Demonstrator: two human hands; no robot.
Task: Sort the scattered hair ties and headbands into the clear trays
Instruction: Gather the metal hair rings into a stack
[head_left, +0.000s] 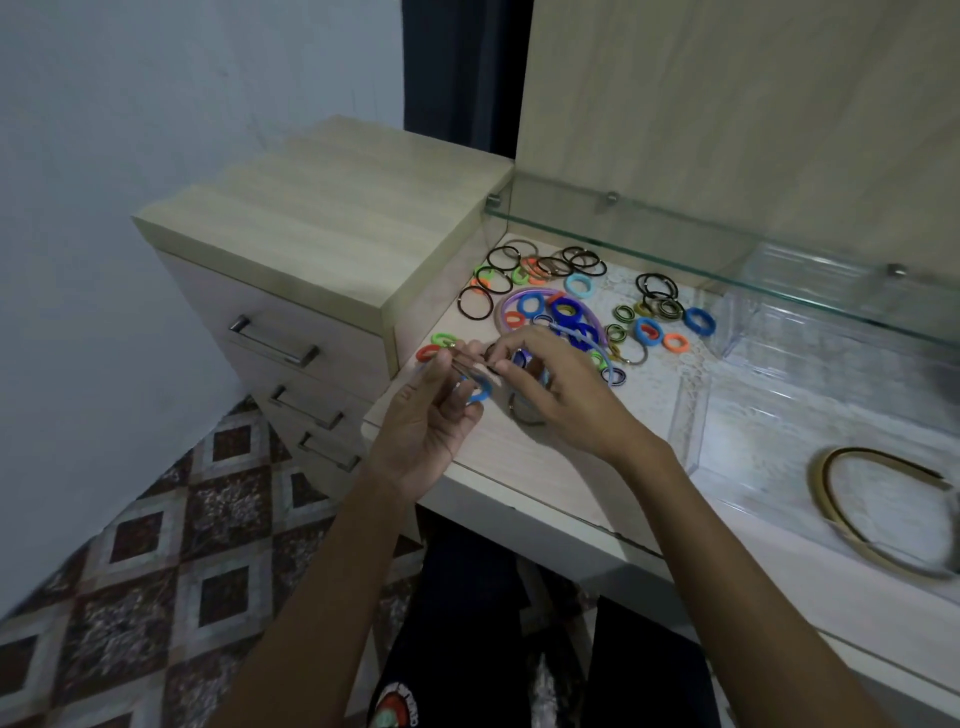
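Observation:
Many hair ties lie scattered on the desk: black ones (503, 258), blue ones (697, 319), orange, green and striped ones. A purple headband (506, 306) circles several of them. My left hand (434, 410) and my right hand (550, 387) each pinch one end of a thin dark hair tie (470, 364) stretched between them above the desk's left end. A blue tie (480, 392) hangs on my left fingers. A grey tie (522, 413) lies under my right hand. Two clear trays stand at the right: a far one (737, 332) and a near one (693, 415) holding a tan headband (841, 512).
A glass shelf (675, 228) runs above the back of the desk. A wooden drawer unit (322, 223) stands higher than the desk at its left. A white lace mat (654, 379) covers the desk's middle. Patterned floor tiles (156, 571) lie below.

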